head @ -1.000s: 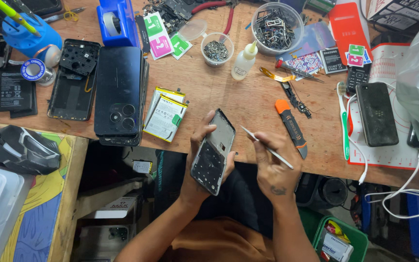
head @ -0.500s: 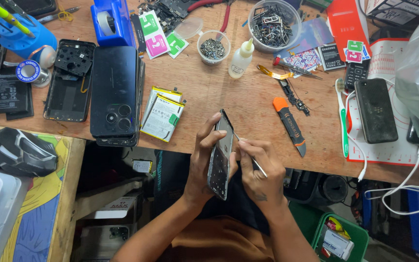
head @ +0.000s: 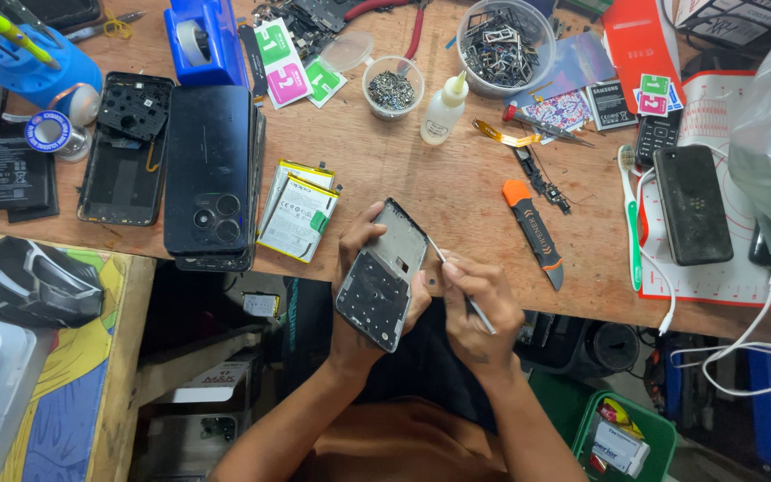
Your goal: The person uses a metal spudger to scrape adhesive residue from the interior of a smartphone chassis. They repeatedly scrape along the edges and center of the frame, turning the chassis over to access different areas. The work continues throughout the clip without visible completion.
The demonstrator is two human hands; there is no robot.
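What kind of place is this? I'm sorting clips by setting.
Most likely a phone repair bench. The left hand holds a bare phone frame while the right hand works it with a thin tool; loose batteries and a tub of small screws lie on the wooden table.

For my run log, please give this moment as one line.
left hand: holds phone frame | right hand: holds thin tool at frame edge

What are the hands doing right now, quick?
Left hand: closed around the phone frame, holding it.
Right hand: closed on a thin metal tool, its tip at the frame's edge.
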